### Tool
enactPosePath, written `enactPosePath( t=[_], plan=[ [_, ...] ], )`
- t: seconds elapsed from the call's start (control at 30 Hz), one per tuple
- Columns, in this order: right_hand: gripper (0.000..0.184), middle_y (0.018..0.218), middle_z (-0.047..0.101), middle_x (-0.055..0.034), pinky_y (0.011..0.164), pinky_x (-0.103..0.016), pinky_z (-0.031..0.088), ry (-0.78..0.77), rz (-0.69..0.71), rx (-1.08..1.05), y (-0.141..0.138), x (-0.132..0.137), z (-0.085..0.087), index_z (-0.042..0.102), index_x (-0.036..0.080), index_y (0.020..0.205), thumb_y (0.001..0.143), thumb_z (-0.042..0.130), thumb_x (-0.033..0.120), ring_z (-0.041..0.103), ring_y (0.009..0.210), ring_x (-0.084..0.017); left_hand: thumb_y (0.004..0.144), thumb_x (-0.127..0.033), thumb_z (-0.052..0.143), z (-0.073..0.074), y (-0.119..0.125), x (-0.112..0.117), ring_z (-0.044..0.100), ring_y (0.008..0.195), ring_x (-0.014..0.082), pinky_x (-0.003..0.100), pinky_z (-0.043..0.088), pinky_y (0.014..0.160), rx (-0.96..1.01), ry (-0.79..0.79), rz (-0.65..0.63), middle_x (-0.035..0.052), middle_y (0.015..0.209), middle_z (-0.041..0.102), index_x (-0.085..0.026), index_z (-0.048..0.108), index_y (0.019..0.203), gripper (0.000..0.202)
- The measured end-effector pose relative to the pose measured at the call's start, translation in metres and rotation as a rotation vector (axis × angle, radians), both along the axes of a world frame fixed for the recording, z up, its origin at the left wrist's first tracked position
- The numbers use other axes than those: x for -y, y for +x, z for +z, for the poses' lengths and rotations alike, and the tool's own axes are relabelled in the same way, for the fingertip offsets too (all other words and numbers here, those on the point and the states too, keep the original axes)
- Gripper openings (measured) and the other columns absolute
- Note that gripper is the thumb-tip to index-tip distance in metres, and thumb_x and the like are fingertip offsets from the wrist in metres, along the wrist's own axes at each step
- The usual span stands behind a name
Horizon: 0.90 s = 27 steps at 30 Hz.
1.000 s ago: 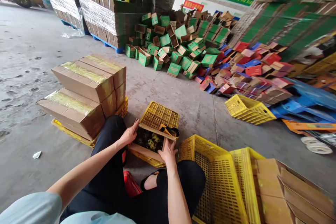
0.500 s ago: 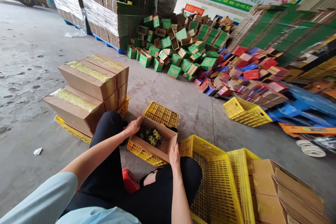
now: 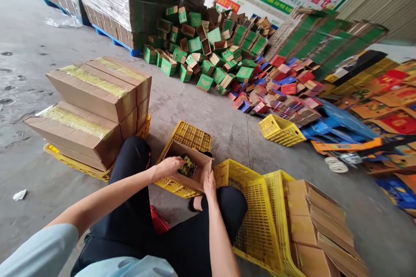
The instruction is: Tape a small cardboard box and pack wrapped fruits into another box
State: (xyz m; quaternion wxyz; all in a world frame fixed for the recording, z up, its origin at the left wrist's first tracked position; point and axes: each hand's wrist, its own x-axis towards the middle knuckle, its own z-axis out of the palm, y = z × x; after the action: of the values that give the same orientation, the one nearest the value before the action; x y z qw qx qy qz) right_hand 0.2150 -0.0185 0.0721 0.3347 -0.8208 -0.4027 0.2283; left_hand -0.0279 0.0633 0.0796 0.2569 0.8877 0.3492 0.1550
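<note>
An open cardboard box rests tilted on a yellow plastic crate in front of my knees. Inside it lies a clump of yellow-and-dark pieces, apparently with clear wrapping; their kind is too small to tell. My left hand reaches over the box's left part, fingers stretched out and touching or close above the clump. At the right end wall, my right hand grips the box.
Taped cartons are stacked on my left. To my right stand yellow crates, one beside folded cardboard. Ahead are heaps of green boxes and red-and-blue boxes, plus a blue pallet jack.
My left hand has let go of the box's left end and moved in over the clump. My right hand keeps its hold. The view has turned to the right.
</note>
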Motion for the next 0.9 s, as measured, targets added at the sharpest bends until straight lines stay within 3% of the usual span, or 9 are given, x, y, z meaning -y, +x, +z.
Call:
enactPosePath(
  t=[0.1,0.17,0.27,0.33,0.4,0.5,0.57,0.77,0.9],
  plan=[
    [0.070,0.155,0.054,-0.0278,0.115,-0.053,0.044,0.035,0.036,0.092,0.003,0.009,0.006,0.042,0.006,0.157,0.096,0.044,0.041,0.056,0.142,-0.037,0.090,-0.009,0.057,-0.011,0.019,-0.001,0.037,0.155,0.0346,0.056,0.034,0.124,-0.130,0.072,0.018,0.0149,0.164,0.046,-0.023,0.050,0.155,0.067],
    [0.069,0.169,0.035,-0.0215,0.125,-0.054,0.032,0.095,0.084,0.309,0.007,0.014,0.009,0.034,0.010,0.164,0.097,0.041,0.028,0.033,0.158,-0.034,0.087,-0.016,0.067,-0.018,0.020,-0.006,0.012,0.163,0.0406,0.073,0.016,0.124,-0.202,0.125,0.063,0.0147,0.175,0.022,-0.027,0.035,0.164,0.084],
    [0.069,0.172,0.033,-0.0136,0.130,-0.063,0.013,0.053,0.345,0.637,0.017,0.014,0.009,0.038,0.019,0.164,0.096,0.031,0.010,0.018,0.163,-0.031,0.082,-0.031,0.079,-0.025,0.008,-0.018,-0.001,0.162,0.0452,0.081,0.000,0.119,-0.268,0.115,0.057,0.0133,0.177,0.011,-0.032,0.024,0.168,0.102],
    [0.073,0.169,0.037,-0.0154,0.130,-0.063,0.012,-0.027,0.513,0.719,0.025,0.009,0.007,0.040,0.019,0.163,0.093,0.031,0.003,0.026,0.161,-0.031,0.078,-0.043,0.083,-0.027,-0.002,-0.027,-0.005,0.161,0.0501,0.087,0.000,0.113,-0.318,0.026,0.051,0.0138,0.177,0.007,-0.033,0.022,0.169,0.110],
    [0.080,0.172,0.033,-0.0124,0.128,-0.062,0.024,-0.113,0.609,0.731,0.036,0.000,0.005,0.038,0.024,0.164,0.088,0.040,0.001,0.034,0.158,-0.034,0.074,-0.058,0.084,-0.027,-0.007,-0.038,-0.010,0.158,0.0548,0.091,0.005,0.108,-0.367,-0.080,0.027,0.0153,0.177,0.000,-0.031,0.017,0.170,0.120],
    [0.101,0.179,0.010,-0.0073,0.113,-0.054,0.050,-0.263,0.717,0.614,0.048,-0.015,0.000,0.020,0.035,0.169,0.080,0.053,0.001,0.041,0.153,-0.039,0.064,-0.072,0.086,-0.026,-0.005,-0.053,-0.019,0.154,0.0603,0.093,0.010,0.104,-0.454,-0.201,-0.034,0.0175,0.175,-0.014,-0.029,0.005,0.171,0.140],
    [0.112,0.179,-0.006,-0.0112,0.107,-0.051,0.054,-0.359,0.753,0.491,0.053,-0.024,-0.005,0.002,0.035,0.170,0.079,0.061,0.006,0.036,0.155,-0.043,0.057,-0.075,0.088,-0.027,0.000,-0.060,-0.024,0.150,0.0634,0.094,0.011,0.102,-0.509,-0.259,-0.066,0.0177,0.172,-0.023,-0.030,-0.001,0.170,0.151],
    [0.135,0.174,-0.022,-0.0199,0.121,-0.054,0.036,-0.437,0.762,0.265,0.055,-0.039,-0.026,-0.017,0.033,0.166,0.076,0.083,0.025,0.015,0.162,-0.040,0.050,-0.085,0.085,-0.033,0.007,-0.067,-0.028,0.143,0.0709,0.099,0.009,0.092,-0.494,-0.309,-0.112,0.0232,0.170,-0.027,-0.025,-0.001,0.170,0.159],
    [0.116,0.177,-0.004,-0.0215,0.124,-0.068,0.022,-0.398,0.669,0.425,0.045,-0.038,-0.031,0.004,0.024,0.170,0.082,0.080,0.024,0.007,0.163,-0.044,0.053,-0.089,0.081,-0.034,0.006,-0.071,-0.028,0.144,0.0694,0.098,0.010,0.093,-0.491,-0.341,-0.117,0.0229,0.171,-0.024,-0.024,-0.002,0.170,0.157]
  ],
)
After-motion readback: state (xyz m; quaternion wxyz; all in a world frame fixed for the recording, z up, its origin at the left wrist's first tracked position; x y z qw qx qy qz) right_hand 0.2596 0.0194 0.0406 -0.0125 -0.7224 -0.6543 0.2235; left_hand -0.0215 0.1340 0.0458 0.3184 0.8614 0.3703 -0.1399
